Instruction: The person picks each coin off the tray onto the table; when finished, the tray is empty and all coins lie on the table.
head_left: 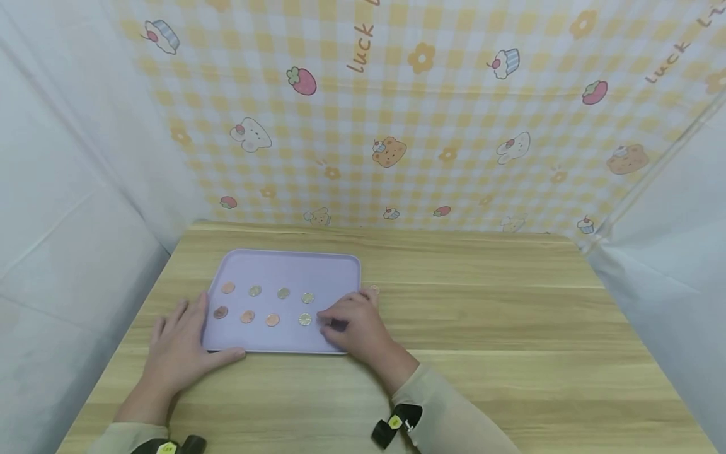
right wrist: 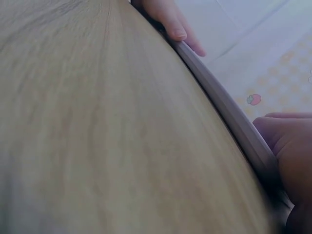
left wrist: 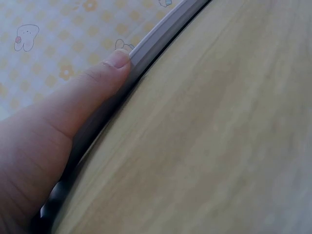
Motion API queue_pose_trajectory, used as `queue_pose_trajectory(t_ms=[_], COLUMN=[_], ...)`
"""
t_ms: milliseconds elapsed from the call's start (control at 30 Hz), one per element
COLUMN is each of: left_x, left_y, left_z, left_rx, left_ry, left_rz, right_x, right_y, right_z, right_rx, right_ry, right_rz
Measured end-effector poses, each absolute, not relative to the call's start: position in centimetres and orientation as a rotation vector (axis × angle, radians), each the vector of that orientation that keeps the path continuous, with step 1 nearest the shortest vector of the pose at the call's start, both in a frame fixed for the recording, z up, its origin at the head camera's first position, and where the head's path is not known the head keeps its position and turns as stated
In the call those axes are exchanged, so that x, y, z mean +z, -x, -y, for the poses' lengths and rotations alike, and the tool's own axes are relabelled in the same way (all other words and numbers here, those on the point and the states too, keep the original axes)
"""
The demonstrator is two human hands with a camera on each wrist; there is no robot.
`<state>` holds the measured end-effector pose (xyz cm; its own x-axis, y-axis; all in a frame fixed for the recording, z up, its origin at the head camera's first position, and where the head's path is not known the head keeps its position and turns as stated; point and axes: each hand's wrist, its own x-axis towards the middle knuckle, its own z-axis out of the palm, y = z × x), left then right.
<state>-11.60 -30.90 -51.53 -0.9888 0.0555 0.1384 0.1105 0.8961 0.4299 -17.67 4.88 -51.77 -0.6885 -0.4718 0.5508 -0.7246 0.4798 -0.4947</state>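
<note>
A lilac tray lies on the wooden table and carries several coins in two rows, some copper, some silvery. My left hand lies flat on the table at the tray's front left corner. Its thumb presses along the tray's rim. My right hand covers the tray's front right corner with its fingers curled down beside the last silvery coin. Whatever is under those fingers is hidden. In the right wrist view the tray's rim runs between the two hands.
The wooden table stretches bare to the right of the tray. A yellow checked cloth hangs behind, and white sheets close both sides. A small pinkish round spot shows just off the tray's right rim.
</note>
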Motion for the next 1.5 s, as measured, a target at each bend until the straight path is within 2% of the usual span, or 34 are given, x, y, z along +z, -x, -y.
queue_pose_trajectory(t_ms=[1500], left_x=[-51.09], left_y=[11.44], left_z=[30.51], left_rx=[-0.678], left_ry=[0.109], left_rz=[2.942], right_x=[-51.85], right_y=[17.63], right_z=[-4.73], right_rx=[1.216], right_ry=[-0.76], right_rz=[2.425])
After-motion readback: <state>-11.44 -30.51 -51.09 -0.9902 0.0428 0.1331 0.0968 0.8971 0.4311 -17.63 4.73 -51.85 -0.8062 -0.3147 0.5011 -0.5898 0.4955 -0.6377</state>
